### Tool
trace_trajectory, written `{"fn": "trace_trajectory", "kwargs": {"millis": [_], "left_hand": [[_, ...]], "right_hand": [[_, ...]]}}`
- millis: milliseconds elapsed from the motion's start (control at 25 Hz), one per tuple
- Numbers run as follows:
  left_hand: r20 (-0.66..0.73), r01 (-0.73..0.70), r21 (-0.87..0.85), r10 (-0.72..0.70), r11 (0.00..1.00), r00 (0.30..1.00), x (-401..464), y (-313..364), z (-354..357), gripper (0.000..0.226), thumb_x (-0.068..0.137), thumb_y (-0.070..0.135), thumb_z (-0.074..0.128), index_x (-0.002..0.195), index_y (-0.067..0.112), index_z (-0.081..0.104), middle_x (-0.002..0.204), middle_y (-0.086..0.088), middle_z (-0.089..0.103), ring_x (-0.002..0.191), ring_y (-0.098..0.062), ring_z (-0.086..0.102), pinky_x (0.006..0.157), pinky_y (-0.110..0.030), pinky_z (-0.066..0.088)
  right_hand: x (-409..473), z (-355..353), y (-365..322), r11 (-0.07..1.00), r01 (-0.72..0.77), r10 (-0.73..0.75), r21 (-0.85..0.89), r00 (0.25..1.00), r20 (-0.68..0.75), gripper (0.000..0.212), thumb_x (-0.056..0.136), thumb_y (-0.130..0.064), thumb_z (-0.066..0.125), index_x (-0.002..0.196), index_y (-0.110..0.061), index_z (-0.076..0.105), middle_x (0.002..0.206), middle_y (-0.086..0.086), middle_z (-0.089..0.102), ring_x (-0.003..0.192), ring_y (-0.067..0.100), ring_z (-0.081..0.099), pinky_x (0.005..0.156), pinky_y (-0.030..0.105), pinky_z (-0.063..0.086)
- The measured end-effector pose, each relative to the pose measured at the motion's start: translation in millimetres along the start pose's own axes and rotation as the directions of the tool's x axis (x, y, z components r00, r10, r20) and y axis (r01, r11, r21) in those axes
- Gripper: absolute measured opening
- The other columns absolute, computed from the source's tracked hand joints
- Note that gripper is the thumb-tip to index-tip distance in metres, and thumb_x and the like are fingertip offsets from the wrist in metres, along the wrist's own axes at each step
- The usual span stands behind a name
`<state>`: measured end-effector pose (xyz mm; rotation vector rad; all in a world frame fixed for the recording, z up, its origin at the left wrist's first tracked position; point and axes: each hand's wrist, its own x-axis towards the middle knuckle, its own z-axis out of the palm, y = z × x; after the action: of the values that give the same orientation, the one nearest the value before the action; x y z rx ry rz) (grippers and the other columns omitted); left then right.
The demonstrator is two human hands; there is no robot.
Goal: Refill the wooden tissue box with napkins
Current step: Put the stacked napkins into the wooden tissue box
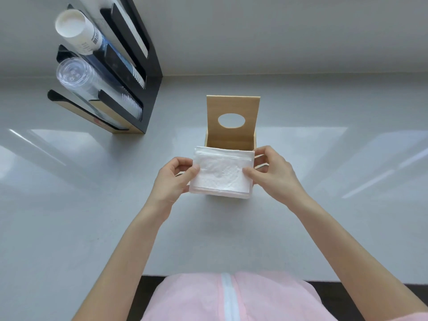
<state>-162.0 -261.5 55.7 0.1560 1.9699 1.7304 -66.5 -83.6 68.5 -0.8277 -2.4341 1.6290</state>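
A light wooden tissue box (230,140) stands on the grey counter, its lid (232,112) with an oval hole raised upright at the back. A white stack of napkins (222,173) is held flat just above the box's open top, hiding most of the opening. My left hand (173,179) pinches the stack's left edge. My right hand (275,172) pinches the right edge, thumb on top.
A black cup dispenser (129,72) stands at the back left, holding white paper cups (76,28) and clear plastic cups (76,75). The counter's front edge (92,274) runs near my body. A wall rises behind the box.
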Motion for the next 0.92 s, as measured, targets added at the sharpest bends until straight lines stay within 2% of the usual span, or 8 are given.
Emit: {"fn": "trace_trajectory", "kwargs": {"millis": [160, 240, 320, 400, 480, 600, 680, 920], "left_hand": [[0.016, -0.062, 0.081, 0.061, 0.995, 0.998, 12, 15, 10, 0.013, 0.087, 0.012, 0.058, 0.081, 0.021, 0.052, 0.078, 0.003, 0.055, 0.070, -0.009, 0.055, 0.068, -0.027, 0.050], [0.032, -0.090, 0.105, 0.087, 0.990, 0.996, 18, 19, 15, 0.018, 0.086, 0.013, 0.059, 0.081, 0.027, 0.049, 0.079, 0.001, 0.056, 0.072, -0.012, 0.055, 0.068, -0.028, 0.050], [0.018, -0.157, 0.238, 0.157, 0.959, 0.987, 25, 20, 18, 0.021, 0.086, 0.015, 0.058, 0.080, 0.030, 0.045, 0.076, 0.002, 0.055, 0.073, -0.016, 0.055, 0.069, -0.029, 0.049], [0.019, -0.236, 0.421, 0.252, 0.876, 0.968, 28, 22, 24, 0.014, 0.086, 0.015, 0.055, 0.083, 0.025, 0.046, 0.074, 0.004, 0.054, 0.072, -0.015, 0.055, 0.062, -0.017, 0.044], [0.055, -0.300, 0.560, 0.327, 0.772, 0.943, 32, 23, 28, 0.004, 0.087, 0.013, 0.052, 0.086, 0.018, 0.053, 0.076, 0.000, 0.057, 0.074, -0.017, 0.055, 0.057, -0.012, 0.038], [0.126, -0.352, 0.678, 0.370, 0.645, 0.920, 42, 21, 32, 0.012, 0.089, 0.016, 0.050, 0.093, 0.012, 0.061, 0.085, -0.010, 0.062, 0.082, -0.024, 0.058, 0.071, -0.027, 0.044], [0.139, -0.343, 0.730, 0.362, 0.592, 0.922, 47, 17, 33, 0.017, 0.091, 0.020, 0.048, 0.098, 0.014, 0.062, 0.089, -0.010, 0.061, 0.085, -0.025, 0.057, 0.076, -0.034, 0.047], [0.203, -0.334, 0.876, 0.363, 0.348, 0.909, 53, 13, 36, 0.026, 0.094, 0.021, 0.040, 0.110, 0.014, 0.060, 0.100, -0.010, 0.063, 0.099, -0.029, 0.051, 0.078, -0.038, 0.041]], "right_hand": [[15, -8, -11, 0.990, 0.036, -0.046, -0.134, 0.996, -0.076, 0.027, 0.086, -0.016, 0.058, 0.100, -0.018, 0.036, 0.090, -0.002, 0.057, 0.080, 0.019, 0.058, 0.054, 0.017, 0.042], [22, -12, -14, 0.972, 0.070, -0.092, -0.224, 0.992, -0.091, 0.023, 0.086, -0.014, 0.057, 0.095, -0.017, 0.036, 0.085, -0.001, 0.054, 0.080, 0.022, 0.057, 0.053, 0.021, 0.041], [27, -13, -15, 0.945, 0.101, -0.133, -0.312, 0.988, -0.083, 0.013, 0.086, -0.012, 0.055, 0.087, -0.015, 0.043, 0.082, 0.001, 0.054, 0.084, 0.027, 0.059, 0.058, 0.029, 0.042], [33, -14, -16, 0.909, 0.125, -0.164, -0.397, 0.984, -0.064, 0.004, 0.085, -0.010, 0.054, 0.085, -0.014, 0.053, 0.086, 0.005, 0.058, 0.090, 0.029, 0.060, 0.068, 0.034, 0.047], [40, -13, -18, 0.867, 0.123, -0.165, -0.483, 0.985, -0.044, 0.012, 0.086, -0.009, 0.051, 0.092, -0.010, 0.061, 0.096, 0.010, 0.062, 0.096, 0.031, 0.058, 0.080, 0.040, 0.051], [47, -11, -17, 0.811, 0.114, -0.151, -0.574, 0.988, -0.017, 0.021, 0.089, -0.011, 0.047, 0.103, -0.009, 0.062, 0.108, 0.013, 0.061, 0.102, 0.031, 0.056, 0.087, 0.041, 0.049], [49, -10, -14, 0.792, 0.110, -0.139, -0.601, 0.990, -0.002, 0.025, 0.089, -0.010, 0.045, 0.107, -0.010, 0.062, 0.111, 0.013, 0.059, 0.103, 0.032, 0.055, 0.088, 0.040, 0.048], [57, -4, -8, 0.740, 0.114, -0.114, -0.663, 0.993, 0.043, 0.032, 0.089, -0.004, 0.040, 0.114, -0.012, 0.059, 0.119, 0.012, 0.055, 0.109, 0.032, 0.052, 0.088, 0.038, 0.044]]}}
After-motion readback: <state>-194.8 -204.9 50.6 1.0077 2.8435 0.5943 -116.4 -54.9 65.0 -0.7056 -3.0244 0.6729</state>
